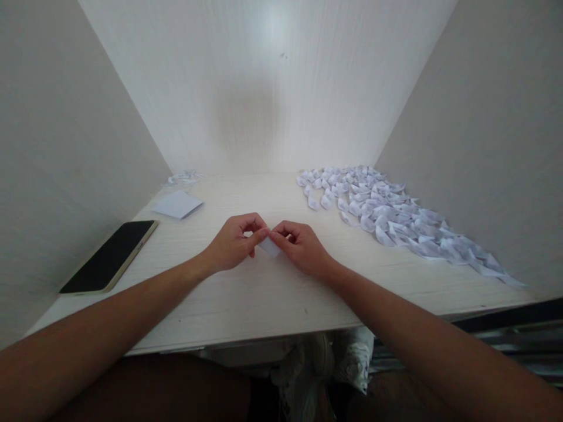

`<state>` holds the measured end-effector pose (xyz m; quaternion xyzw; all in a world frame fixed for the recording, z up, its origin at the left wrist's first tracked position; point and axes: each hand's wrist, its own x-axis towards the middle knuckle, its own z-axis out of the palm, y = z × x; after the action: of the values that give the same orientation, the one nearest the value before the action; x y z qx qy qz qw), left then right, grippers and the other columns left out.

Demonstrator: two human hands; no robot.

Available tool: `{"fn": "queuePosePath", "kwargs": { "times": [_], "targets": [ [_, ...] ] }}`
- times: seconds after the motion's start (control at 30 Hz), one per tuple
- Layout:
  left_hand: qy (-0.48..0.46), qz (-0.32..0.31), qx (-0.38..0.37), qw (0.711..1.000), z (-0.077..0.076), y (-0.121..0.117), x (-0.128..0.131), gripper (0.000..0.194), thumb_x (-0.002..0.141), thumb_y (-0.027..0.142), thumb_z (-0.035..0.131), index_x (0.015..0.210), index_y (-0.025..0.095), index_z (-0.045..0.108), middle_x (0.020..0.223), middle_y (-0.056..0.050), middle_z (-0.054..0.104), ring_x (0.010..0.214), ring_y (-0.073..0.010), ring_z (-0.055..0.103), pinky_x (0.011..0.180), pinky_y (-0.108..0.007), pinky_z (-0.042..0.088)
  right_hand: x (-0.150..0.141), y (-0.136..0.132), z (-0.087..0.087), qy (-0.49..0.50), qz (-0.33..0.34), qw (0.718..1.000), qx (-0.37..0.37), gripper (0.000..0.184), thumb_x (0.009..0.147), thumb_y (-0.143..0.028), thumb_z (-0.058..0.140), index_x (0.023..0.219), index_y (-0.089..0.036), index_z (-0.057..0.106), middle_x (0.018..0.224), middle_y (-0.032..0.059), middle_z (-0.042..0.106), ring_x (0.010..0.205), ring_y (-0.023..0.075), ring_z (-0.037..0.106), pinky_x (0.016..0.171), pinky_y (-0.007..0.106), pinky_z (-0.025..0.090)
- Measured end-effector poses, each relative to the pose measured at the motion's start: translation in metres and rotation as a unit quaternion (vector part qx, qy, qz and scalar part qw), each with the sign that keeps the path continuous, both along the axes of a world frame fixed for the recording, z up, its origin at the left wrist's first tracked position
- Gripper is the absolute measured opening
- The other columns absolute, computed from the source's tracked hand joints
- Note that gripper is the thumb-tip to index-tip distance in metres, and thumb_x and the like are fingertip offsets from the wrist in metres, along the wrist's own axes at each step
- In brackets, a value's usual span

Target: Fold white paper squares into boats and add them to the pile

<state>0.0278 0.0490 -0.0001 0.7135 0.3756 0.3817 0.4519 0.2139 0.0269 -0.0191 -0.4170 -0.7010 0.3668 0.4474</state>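
Observation:
Over the middle of the white table (237,310), a small piece of white paper (270,247) is pinched between both hands. My left hand (237,241) grips it with thumb and fingertips from the left. From the right, my right hand (301,245) closes thumb and forefinger on the same paper, the two thumbs almost touching. Part of the paper hides behind the fingers, so its exact fold cannot be made out. Many small folded paper pieces (387,214) lie heaped along the right side of the table.
A stack of white paper sheets (178,204) lies at the left, with paper scraps (185,177) behind it in the corner. A dark-screened tablet or phone (109,255) rests near the left edge. Walls (272,105) close in the back and both sides. Shoes (352,357) show beneath the table.

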Motion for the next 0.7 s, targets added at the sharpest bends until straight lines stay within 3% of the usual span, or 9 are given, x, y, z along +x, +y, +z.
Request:
{"fn": "queuePosePath", "kwargs": {
  "times": [0.17,0.3,0.43,0.57,0.7],
  "targets": [
    [-0.014,0.018,-0.046,0.999,-0.003,-0.002,0.002,0.031,0.077,0.042,0.08,0.08,0.014,0.069,0.066,-0.001,0.066,0.053,-0.0113,0.06,0.045,-0.021,0.053,0.0,0.0,0.002,-0.011,-0.052,0.998,0.022,0.02,0.089,-0.027,0.061,0.072,-0.018,0.065,0.067,-0.0001,0.062,0.063,0.0123,0.052,0.06,0.026,0.038],
    [-0.061,0.025,-0.108,0.992,-0.007,-0.003,0.005,0.036,0.073,0.046,0.084,0.074,0.013,0.069,0.064,-0.002,0.066,0.052,-0.0103,0.058,0.044,-0.02,0.05,-0.002,-0.002,0.002,-0.002,-0.091,0.996,0.024,0.02,0.089,-0.025,0.061,0.07,-0.018,0.062,0.065,-0.0008,0.06,0.062,0.0124,0.05,0.061,0.027,0.038],
    [-0.04,0.011,-0.135,0.99,-0.004,-0.001,0.002,0.039,0.069,0.047,0.086,0.067,0.012,0.069,0.062,-0.002,0.066,0.046,-0.0077,0.053,0.039,-0.018,0.043,-0.003,-0.002,0.0,-0.001,-0.051,0.999,0.006,0.02,0.09,-0.028,0.058,0.072,-0.018,0.06,0.067,-0.0014,0.058,0.063,0.0124,0.048,0.061,0.027,0.037],
    [-0.032,-0.005,-0.153,0.988,0.003,0.001,-0.003,0.039,0.064,0.046,0.09,0.063,0.012,0.07,0.06,-0.004,0.065,0.051,-0.0108,0.056,0.037,-0.018,0.043,-0.001,0.001,-0.001,-0.014,-0.007,1.0,-0.001,0.023,0.092,-0.033,0.056,0.074,-0.018,0.059,0.067,-0.0023,0.056,0.063,0.0122,0.046,0.06,0.027,0.035],
    [-0.075,0.012,-0.204,0.976,0.002,-0.002,0.001,0.038,0.064,0.045,0.089,0.072,0.012,0.074,0.068,-0.005,0.067,0.063,-0.0141,0.062,0.044,-0.02,0.051,-0.001,0.0,0.0,-0.028,-0.048,0.998,0.022,0.024,0.091,-0.028,0.055,0.068,-0.019,0.054,0.064,-0.0033,0.052,0.062,0.0121,0.044,0.06,0.028,0.033]
  ]
}}
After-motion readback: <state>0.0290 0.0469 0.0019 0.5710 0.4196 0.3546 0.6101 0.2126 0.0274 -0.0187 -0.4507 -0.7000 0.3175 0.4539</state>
